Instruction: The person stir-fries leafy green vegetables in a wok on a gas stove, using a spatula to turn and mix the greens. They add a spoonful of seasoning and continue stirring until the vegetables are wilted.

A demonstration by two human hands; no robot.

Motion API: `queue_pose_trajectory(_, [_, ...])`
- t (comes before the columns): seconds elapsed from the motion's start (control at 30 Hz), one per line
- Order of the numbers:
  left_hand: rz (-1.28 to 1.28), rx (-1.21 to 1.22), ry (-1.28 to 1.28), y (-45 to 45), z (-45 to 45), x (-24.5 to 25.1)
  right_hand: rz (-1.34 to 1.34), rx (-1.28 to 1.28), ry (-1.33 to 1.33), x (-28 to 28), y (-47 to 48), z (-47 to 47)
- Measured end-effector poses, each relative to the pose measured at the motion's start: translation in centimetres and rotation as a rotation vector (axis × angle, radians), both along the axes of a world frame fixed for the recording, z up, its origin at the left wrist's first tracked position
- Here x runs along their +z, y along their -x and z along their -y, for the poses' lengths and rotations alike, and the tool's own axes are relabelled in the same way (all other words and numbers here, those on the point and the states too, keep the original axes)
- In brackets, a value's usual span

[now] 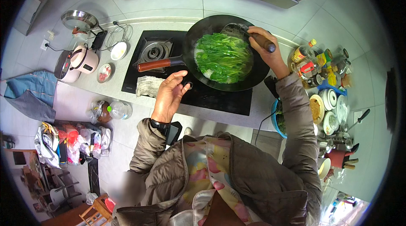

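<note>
My right hand (266, 43) grips the dark wooden handle (262, 40) of a spatula. Its metal blade (234, 29) reaches into the far right side of a black wok (206, 24). Long leafy greens (223, 58) lie in pale bubbling liquid in the wok. The wok's reddish wooden handle (155, 64) points left. My left hand (169, 96) hovers at the cooktop's front with fingers apart, holding nothing. A round control knob (188, 85) shows between its fingertips; whether they touch it I cannot tell. A folded grey-white cloth (147, 86) lies just left of that hand.
A bare gas burner (154, 51) is left of the wok on the black glass cooktop (219, 99). Farther left stand a small bowl of cut meat (104, 73), a white bowl (119, 50) and a pink-white cooker (85, 59). Bottles (303, 53) and a blue-rimmed basin (275, 116) stand right.
</note>
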State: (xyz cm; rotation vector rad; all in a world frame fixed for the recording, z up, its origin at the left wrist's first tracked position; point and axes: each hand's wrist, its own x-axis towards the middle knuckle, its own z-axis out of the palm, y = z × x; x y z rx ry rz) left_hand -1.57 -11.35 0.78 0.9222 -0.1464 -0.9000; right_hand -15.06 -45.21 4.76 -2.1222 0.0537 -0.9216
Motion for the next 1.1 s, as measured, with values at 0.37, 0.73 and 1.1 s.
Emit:
queue_pose_trajectory(0.37, [-0.017, 0.052, -0.033, -0.7, -1.1, 0.1, -0.147, 0.084, 0.247, -1.8, -4.6, 0.0])
queue_pose_trajectory(0.73, [0.015, -0.002, 0.015, -2.0, -0.8, -0.9, -0.046, -0.331, -0.517, 3.4, 1.3, 0.4])
queue_pose_trajectory(1.1, [-0.002, -0.063, 0.032, -2.0, 0.4, -1.0, -0.289, -0.195, -0.911, 5.3, 6.0, 0.6])
